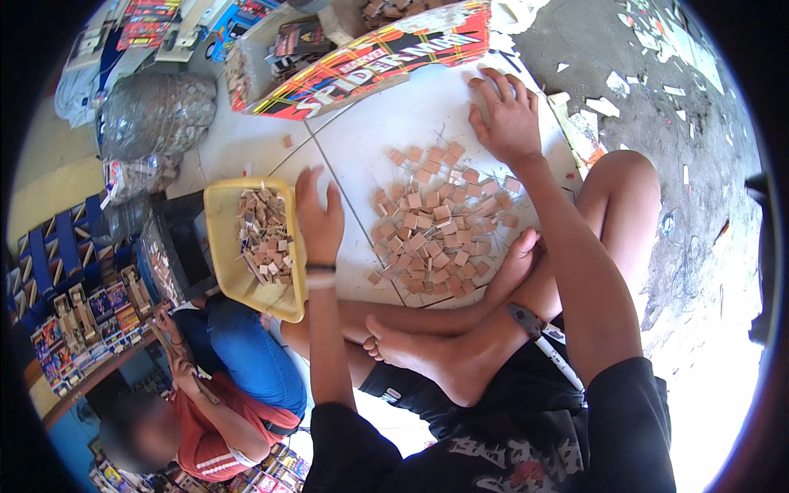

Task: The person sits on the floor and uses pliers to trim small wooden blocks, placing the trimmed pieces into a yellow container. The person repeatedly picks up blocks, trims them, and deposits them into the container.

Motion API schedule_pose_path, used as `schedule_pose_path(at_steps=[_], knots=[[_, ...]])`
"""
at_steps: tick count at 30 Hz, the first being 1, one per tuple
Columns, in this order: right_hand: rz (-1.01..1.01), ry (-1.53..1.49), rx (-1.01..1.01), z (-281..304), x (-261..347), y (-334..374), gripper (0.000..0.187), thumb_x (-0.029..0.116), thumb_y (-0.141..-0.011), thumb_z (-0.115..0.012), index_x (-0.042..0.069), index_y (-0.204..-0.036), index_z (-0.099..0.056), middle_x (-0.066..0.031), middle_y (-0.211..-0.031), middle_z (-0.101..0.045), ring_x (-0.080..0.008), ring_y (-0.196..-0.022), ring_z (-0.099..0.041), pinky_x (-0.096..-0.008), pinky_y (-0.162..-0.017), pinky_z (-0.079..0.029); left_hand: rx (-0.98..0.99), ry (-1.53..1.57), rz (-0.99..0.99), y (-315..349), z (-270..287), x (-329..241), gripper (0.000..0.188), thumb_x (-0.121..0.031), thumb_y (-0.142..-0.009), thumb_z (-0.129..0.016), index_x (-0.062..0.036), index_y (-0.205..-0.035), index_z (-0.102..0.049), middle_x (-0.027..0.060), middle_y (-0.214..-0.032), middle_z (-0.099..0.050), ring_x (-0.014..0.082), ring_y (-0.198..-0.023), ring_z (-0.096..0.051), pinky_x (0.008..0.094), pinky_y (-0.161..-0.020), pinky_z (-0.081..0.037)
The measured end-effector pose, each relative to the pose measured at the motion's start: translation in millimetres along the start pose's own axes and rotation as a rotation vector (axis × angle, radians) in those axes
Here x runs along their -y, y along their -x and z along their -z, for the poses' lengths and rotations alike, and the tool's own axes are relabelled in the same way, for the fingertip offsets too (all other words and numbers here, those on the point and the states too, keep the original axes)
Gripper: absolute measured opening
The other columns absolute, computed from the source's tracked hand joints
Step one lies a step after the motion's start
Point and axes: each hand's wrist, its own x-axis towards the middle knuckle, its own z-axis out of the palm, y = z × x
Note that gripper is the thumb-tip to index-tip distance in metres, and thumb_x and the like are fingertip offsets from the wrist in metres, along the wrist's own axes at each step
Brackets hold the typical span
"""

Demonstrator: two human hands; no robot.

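Yellow plastic makes up the basin at left of centre, half filled with small brown square pieces. More of them, many with thin wires sticking out, sit in a loose heap on the white tile floor, in the middle of the frame.

The person sits cross-legged with bare feet at the heap's near edge. Their left hand is just beside the basin's right rim, between basin and heap; its thumb stands away from the other fingers, and I can't tell whether they touch the rim. The right hand reaches to the upper right of the heap, fingers spread wide over bare tile, with the nearest squares lying below and left of the fingertips. I see nothing gripped in either hand.

Across the top stands a red and yellow printed cardboard box. Against the person's lap rests a tool with a white handle. At lower left, another person in a red shirt and blue jeans sits with both hands raised.
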Motion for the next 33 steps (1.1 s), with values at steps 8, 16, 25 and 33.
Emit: schedule_pose_path(at_steps=[8,16,25,33], knots=[[-0.009,-0.004,0.041,4.9,1.2,-2.2,0.046,0.029,-0.095,-0.067,0.019,-0.14,-0.061,-0.0037,-0.154,-0.052,-0.0307,-0.139,-0.049,-0.0526,-0.113,-0.039,-0.47,-0.364,0.381,-132.0,-76.4,45.0,0.05,-0.014,-0.095,-0.063,0.0034,-0.141,-0.054,0.0367,-0.148,-0.046,0.054,-0.137,-0.046,0.0617,-0.112,-0.043],[-0.028,-0.028,0.067,10.4,3.4,-3.9,0.048,0.027,-0.094,-0.068,0.017,-0.14,-0.061,-0.0055,-0.155,-0.051,-0.0314,-0.14,-0.048,-0.0525,-0.115,-0.038,-0.483,-0.021,0.289,-111.2,-75.1,28.0,0.022,0.0,-0.088,-0.068,-0.0023,-0.109,-0.073,0.0162,-0.102,-0.066,0.0342,-0.093,-0.065,0.0431,-0.086,-0.055],[0.002,-0.012,0.035,10.8,5.0,-4.6,0.047,0.028,-0.094,-0.067,0.016,-0.139,-0.062,-0.0065,-0.155,-0.051,-0.0336,-0.139,-0.048,-0.0519,-0.115,-0.037,-0.196,1.061,0.185,-44.1,-33.3,-99.7,0.024,-0.007,-0.1,-0.076,0.0037,-0.12,-0.069,0.0087,-0.106,-0.074,0.0155,-0.093,-0.074,0.0306,-0.085,-0.062],[-0.009,-0.064,0.042,11.8,4.0,-3.5,0.045,0.025,-0.093,-0.068,0.016,-0.137,-0.063,-0.0044,-0.155,-0.05,-0.0349,-0.141,-0.046,-0.0533,-0.115,-0.037,0.246,0.753,0.186,-67.6,-0.3,-147.8,0.013,-0.01,-0.105,-0.066,0.0012,-0.108,-0.071,0.0031,-0.094,-0.073,0.0096,-0.081,-0.069,0.0265,-0.074,-0.055]])
